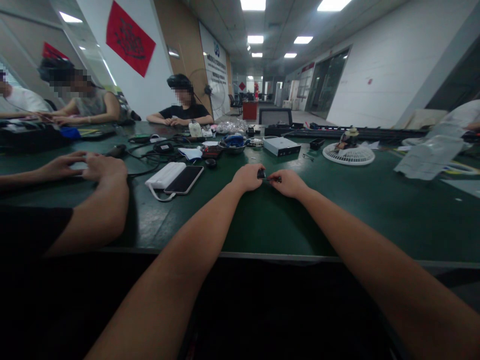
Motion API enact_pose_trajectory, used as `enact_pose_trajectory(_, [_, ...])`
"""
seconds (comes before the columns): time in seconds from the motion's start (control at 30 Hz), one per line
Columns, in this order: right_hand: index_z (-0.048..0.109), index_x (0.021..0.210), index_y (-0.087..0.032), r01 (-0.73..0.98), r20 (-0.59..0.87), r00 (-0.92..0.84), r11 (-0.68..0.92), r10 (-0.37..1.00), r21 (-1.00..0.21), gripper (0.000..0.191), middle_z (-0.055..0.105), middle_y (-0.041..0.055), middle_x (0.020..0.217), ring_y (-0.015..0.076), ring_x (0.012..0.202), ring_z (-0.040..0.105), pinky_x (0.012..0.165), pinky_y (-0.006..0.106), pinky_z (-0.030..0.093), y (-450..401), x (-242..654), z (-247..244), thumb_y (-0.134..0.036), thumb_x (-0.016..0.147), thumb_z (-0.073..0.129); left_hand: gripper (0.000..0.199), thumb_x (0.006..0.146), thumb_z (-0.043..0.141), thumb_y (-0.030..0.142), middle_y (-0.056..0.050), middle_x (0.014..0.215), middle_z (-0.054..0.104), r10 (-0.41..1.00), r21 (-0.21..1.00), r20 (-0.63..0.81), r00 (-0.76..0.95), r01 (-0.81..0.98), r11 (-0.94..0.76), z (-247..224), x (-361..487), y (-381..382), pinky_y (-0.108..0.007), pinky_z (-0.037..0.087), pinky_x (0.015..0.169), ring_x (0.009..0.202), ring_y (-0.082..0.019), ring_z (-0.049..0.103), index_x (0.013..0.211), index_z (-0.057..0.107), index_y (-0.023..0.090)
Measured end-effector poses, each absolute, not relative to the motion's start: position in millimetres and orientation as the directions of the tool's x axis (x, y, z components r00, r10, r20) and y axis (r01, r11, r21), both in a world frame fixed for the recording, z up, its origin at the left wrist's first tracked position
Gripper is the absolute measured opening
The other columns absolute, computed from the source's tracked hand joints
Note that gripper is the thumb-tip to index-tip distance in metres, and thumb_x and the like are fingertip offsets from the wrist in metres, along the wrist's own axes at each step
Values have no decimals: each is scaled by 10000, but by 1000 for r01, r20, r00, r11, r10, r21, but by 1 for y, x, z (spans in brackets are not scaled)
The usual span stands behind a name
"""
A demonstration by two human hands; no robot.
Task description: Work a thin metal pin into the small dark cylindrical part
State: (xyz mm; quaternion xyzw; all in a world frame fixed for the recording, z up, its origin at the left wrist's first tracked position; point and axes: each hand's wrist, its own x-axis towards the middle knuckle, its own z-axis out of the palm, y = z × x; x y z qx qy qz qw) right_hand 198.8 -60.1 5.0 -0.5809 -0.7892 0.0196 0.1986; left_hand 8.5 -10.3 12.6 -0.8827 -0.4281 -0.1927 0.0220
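**Two hands pinch a small black part over a green workbench (pixel 262 225)**

At 12 o'clock, close to the bench's near edge, the left hand (pixel 247 177) and right hand (pixel 288 183) nearly meet. The left hand's fingers are closed on the small black part (pixel 261 173), and the right hand's fingers are closed on a thin stem (pixel 274 178) running from it. The part is too small to identify.

At 11 o'clock, a black smartphone (pixel 183 179) lies on a white power bank (pixel 165 175). Farther out sit a silver box (pixel 281 146) and a round white fan (pixel 348 155) at 1 o'clock. A co-worker's hands (pixel 101 167) rest at 10 o'clock. A red banner (pixel 130 38) and a white wall sign (pixel 214 65) carry writing too blurred to read.
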Motion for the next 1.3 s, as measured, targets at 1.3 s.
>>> enact_pose_trajectory(1.3, [768, 1149, -224, 906, 283, -256, 331, 924, -262, 290, 769, 69, 1079, 237, 963, 698, 860, 313, 512, -62, 197, 7, -239, 898, 625, 466, 817, 613, 226, -80, 1187, 727, 732, 116, 354, 582, 749, -652, 12, 8, -8, -359, 536, 977, 1107, -276, 675, 1282, 637, 211])
